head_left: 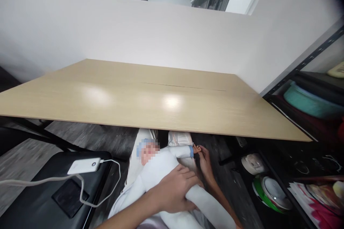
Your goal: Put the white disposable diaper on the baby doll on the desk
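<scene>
A baby doll (163, 166) in a white suit with blue cuffs lies across my lap, its head toward the table. Its face is blurred out. My left hand (178, 188) rests over its lower body, fingers curved round its side by the hip. With thumb and fingers, my right hand (205, 157) holds the doll's small hand (197, 149) at the end of its outstretched arm. The doll's legs come toward me under my left hand and run off the bottom of the view.
A wooden table (134, 107) spans the view ahead. At left, a black chair (32, 204) carries a white power bank (84, 165) with a cable and a dark phone (70, 197). Shelves at right hold a teal basin (311, 100), a white lidded pot (252, 164) and papers.
</scene>
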